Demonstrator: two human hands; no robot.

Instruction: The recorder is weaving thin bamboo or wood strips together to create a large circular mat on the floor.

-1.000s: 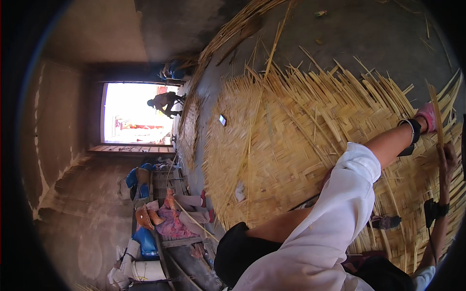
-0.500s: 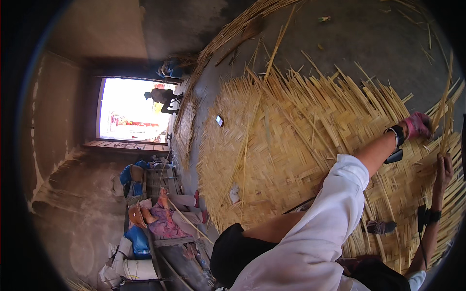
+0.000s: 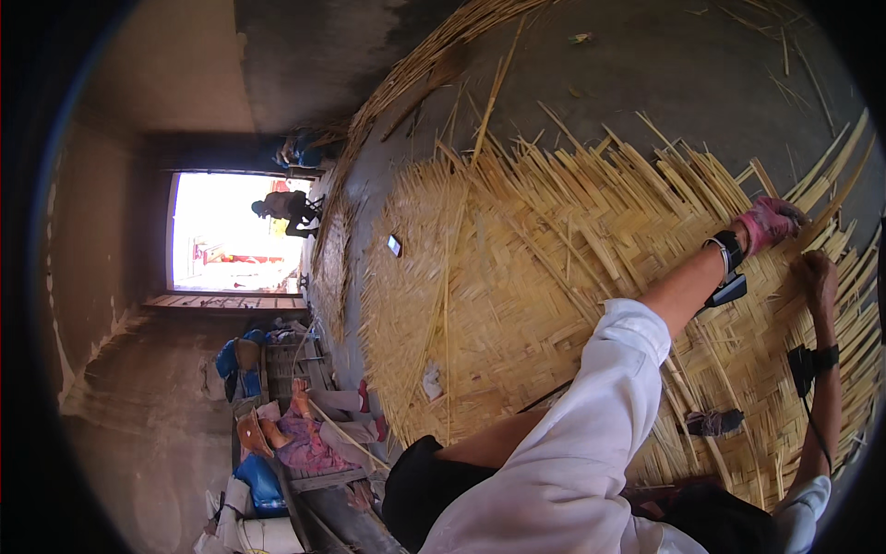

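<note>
A large woven reed mat [image 3: 508, 277] spreads below me, with loose strip ends fringing its far edge. My left hand [image 3: 773, 223], in a pink glove, is closed at the mat's far right edge, where long reed strips [image 3: 831, 180] stick out past its fingers. Just nearer to me, my right hand [image 3: 816, 277] is bare and closed in a fist low over the weave. Whatever lies inside that fist is hidden. Straps with small black devices circle both wrists.
A dark crumpled glove [image 3: 713, 423] and a phone [image 3: 395, 246] lie on or beside the mat. At the left, a person in a hat [image 3: 300, 439] sits holding a long strip. Another person [image 3: 288, 210] is by the bright doorway. A reed bundle [image 3: 406, 78] lies beyond the mat.
My right hand has moved left and up, closer to the gloved left hand, and its fingers are now in a fist. The whole view has shifted slightly.
</note>
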